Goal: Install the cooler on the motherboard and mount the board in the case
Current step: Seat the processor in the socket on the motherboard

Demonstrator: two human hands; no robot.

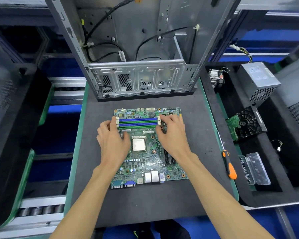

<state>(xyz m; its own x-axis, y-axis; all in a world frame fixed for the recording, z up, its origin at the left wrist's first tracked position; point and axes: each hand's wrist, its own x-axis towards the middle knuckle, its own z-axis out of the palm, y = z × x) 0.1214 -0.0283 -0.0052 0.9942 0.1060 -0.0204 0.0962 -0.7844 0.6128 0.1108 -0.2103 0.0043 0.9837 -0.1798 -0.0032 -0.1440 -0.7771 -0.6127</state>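
While both hands, left hand (113, 138) and right hand (173, 135), rest curled fingertips at the slot latches mid-frame, gripping nothing, the motherboard (145, 163) looks stiff, fragile; lift by edges.

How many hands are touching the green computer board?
2. The left hand rests on the motherboard at the left end of the blue and green memory slots; the right hand is at their right end.

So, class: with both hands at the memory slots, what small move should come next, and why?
Probably the right hand should reach for the cooler in the right tray: the CPU sits bare on the board, and the case is empty.
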